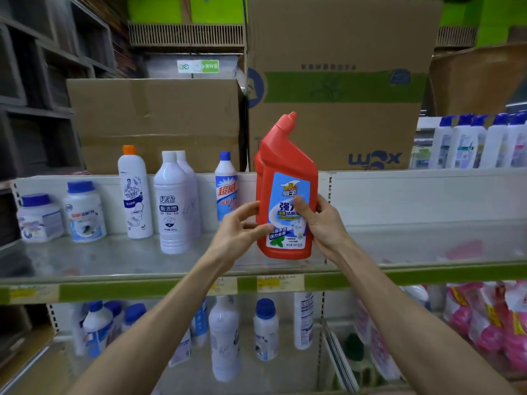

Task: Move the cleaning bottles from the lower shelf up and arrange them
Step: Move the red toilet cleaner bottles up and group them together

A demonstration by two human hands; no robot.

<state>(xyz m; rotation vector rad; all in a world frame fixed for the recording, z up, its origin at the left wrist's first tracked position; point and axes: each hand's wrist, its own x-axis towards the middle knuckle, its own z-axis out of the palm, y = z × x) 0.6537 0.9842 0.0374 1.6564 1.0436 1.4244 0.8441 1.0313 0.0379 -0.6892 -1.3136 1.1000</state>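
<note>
- left of the left hand (242, 223), white cleaning bottles (174, 203) stand upright on the upper shelf (119, 260); rigid plastic, likely easy to slide by the body.
- the left hand is closed on the lower left side of the red toilet cleaner bottle (286, 195), fingers wrapped round its edge.
- between both hands the red bottle stands on the shelf, base touching it as far as i can tell; a second red bottle seems to be right behind it.
- its long axis is vertical; the angled neck and cap (288, 122) lean up and to the right, label facing the person.
- it looks stiff, smooth, probably heavy if full: the flat sides low down are the best hold.
- the right hand (319, 220) grips the right side, thumb across the label.
- below the hands, more bottles (265, 329) wait on the lower shelf.
</note>
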